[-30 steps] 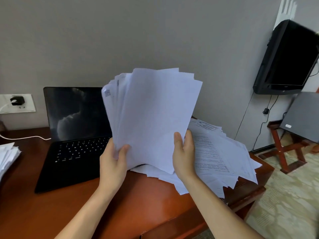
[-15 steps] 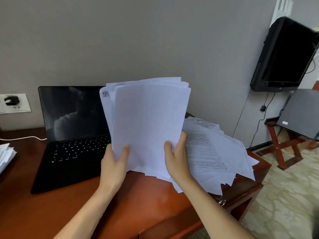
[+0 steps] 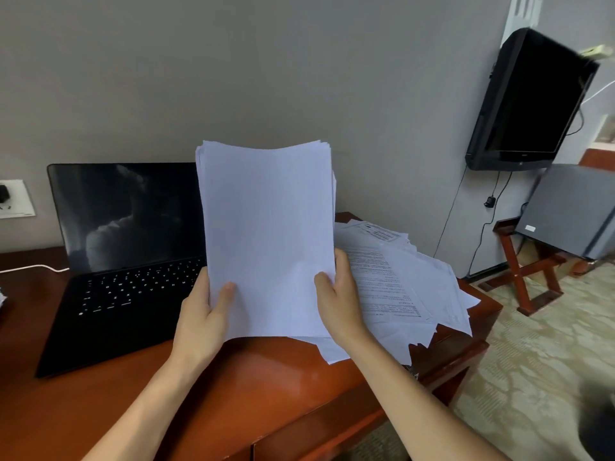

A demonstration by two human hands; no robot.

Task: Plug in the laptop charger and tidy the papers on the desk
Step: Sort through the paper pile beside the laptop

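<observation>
Sheaf of white papers (image 3: 266, 234): held upright over the desk (image 3: 266, 377), edges nearly flush, in front of the right side of the open laptop (image 3: 126, 261).
Left grip (image 3: 203, 314): closed on the sheaf's lower left edge, thumb across the front sheet.
Right grip (image 3: 336, 301): closed on the lower right edge, thumb likewise in front.
Loose papers (image 3: 409, 287): untidy fan on the desk's right end, some overhanging the corner, just beside the right grip.
Charger plug (image 3: 4, 194): seated in the wall socket (image 3: 18, 207), far left. White cable (image 3: 33, 267) runs toward the laptop; its far end is hidden.
Step in hand, by judgement: squaring a gathered batch; the charger part looks done.
Next move calls for tapping the lower edge level on the desk, laying the batch flat, then collecting the fan, minding sheets that could slide off the corner.
</observation>
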